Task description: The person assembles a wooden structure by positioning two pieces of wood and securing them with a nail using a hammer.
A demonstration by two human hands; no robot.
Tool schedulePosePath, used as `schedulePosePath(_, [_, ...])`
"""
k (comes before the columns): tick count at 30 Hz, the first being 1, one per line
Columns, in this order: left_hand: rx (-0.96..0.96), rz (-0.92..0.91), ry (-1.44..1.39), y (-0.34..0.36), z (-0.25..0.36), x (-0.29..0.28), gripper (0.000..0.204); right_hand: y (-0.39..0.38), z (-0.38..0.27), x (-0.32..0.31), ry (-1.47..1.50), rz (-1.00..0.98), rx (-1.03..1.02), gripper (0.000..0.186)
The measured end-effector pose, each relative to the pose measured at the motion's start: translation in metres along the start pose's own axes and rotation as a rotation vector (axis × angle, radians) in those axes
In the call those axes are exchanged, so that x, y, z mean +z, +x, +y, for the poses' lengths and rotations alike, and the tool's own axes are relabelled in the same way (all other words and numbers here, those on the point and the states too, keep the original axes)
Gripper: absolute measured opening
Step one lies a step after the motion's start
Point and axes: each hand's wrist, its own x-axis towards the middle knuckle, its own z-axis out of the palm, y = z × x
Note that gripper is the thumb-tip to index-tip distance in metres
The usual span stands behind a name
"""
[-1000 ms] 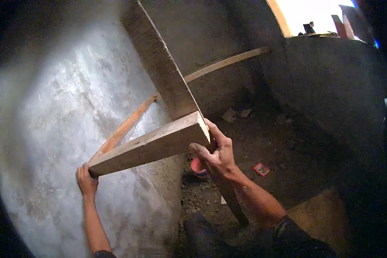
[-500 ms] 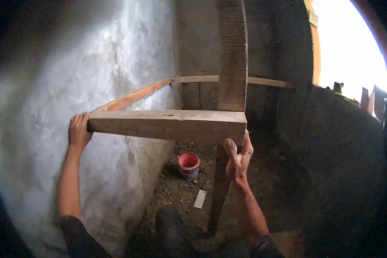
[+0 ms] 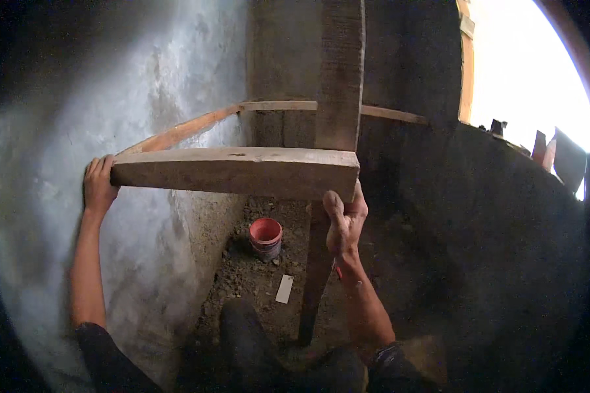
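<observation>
My left hand (image 3: 99, 185) is closed round the left end of a short, thick wooden board (image 3: 233, 173), held level against the pale plastered wall (image 3: 46, 183). At the board's right end, my right hand (image 3: 344, 219) grips where it crosses a long upright wooden plank (image 3: 339, 65), with the thumb on the near side and the fingers partly hidden behind. The plank runs from the top of the view down toward the rubble floor. Behind the board, a narrow timber strip (image 3: 183, 126) runs along the left wall and meets another strip (image 3: 393, 113) on the back wall.
A red-rimmed bucket (image 3: 265, 245) and a pale rectangular piece (image 3: 284, 289) lie on the rubble floor (image 3: 233, 275). My legs (image 3: 249, 334) show at the bottom. A bright window opening (image 3: 524, 65) at upper right has dark items and offcuts (image 3: 554, 157) on its sill.
Since a second ago, the short board and plank have swung from slanting to level and upright in the picture as the view turned. Over the last half second both hands sit slightly higher and further left.
</observation>
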Motion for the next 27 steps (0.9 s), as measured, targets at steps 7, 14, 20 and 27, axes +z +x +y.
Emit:
schedulePosePath(7, [0.086, 0.076, 0.12, -0.002, -0.029, -0.001, 0.059, 0.002, -0.023, 0.023, 0.009, 0.017, -0.066, 0.063])
schedulePosePath(14, [-0.019, -0.051, 0.078, 0.0, -0.01, -0.001, 0.059, 0.001, -0.013, 0.017, -0.005, 0.012, -0.075, 0.068])
schedulePosePath(20, [0.024, -0.014, 0.033, 0.002, -0.007, -0.011, 0.061, 0.003, -0.017, 0.018, -0.058, 0.012, -0.086, 0.07])
schedulePosePath(27, [0.022, -0.076, 0.175, -0.006, -0.041, 0.01, 0.062, 0.004, -0.018, 0.025, -0.014, 0.0, 0.02, 0.06])
